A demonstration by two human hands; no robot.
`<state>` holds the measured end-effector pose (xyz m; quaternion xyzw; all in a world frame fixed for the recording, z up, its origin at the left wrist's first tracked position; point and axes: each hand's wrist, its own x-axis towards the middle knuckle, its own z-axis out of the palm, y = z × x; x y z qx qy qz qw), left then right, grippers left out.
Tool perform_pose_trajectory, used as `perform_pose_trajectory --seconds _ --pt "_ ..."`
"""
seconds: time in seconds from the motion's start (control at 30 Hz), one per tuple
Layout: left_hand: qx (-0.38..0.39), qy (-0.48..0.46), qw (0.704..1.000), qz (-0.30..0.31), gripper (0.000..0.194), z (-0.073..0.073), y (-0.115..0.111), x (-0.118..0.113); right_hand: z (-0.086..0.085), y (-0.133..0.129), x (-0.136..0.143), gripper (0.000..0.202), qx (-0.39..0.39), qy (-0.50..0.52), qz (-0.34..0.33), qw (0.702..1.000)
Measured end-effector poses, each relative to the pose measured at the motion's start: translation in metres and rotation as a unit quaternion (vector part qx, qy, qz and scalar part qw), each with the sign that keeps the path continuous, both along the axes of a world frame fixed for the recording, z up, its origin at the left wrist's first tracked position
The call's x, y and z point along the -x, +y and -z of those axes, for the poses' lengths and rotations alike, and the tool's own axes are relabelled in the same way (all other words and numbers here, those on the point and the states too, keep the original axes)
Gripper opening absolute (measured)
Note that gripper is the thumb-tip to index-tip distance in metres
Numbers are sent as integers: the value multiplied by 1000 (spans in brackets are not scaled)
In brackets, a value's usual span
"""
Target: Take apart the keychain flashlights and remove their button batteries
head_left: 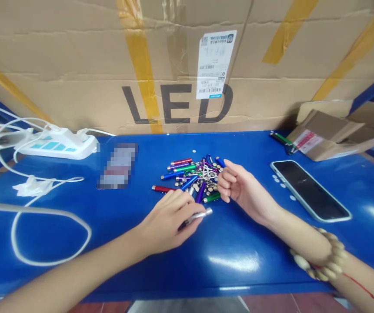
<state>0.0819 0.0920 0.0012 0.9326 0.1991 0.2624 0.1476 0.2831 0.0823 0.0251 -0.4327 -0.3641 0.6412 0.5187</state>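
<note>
Nearly crosswise, rightward; the silver tube (pixel 201 214)

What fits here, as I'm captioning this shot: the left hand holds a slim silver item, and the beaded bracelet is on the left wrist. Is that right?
Not quite: the beaded bracelet is on the wrist of the right hand, as the head view shows. The left hand does hold a slim silver item.

Table (pixel 148 269): blue
Penlights (pixel 201 192): red, purple, green, blue
Power strip (pixel 59 145): white, pale-blue patches
My bracelet cord (pixel 358 285): red
</note>
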Motion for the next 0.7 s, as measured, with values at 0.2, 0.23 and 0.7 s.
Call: perform_pose_trajectory --seconds 0.2,0.23,0.7 --pt "-86 44 992 82 15 -1 -3 0 -6 -3 -1 50 105 205 -43 972" --pt "-88 46 991 87 15 -1 -4 0 -5 -4 -1 49 110 212 -47 970" --pt "-43 80 995 49 23 5 3 1 -4 -10 6 45 135 220 -69 964"
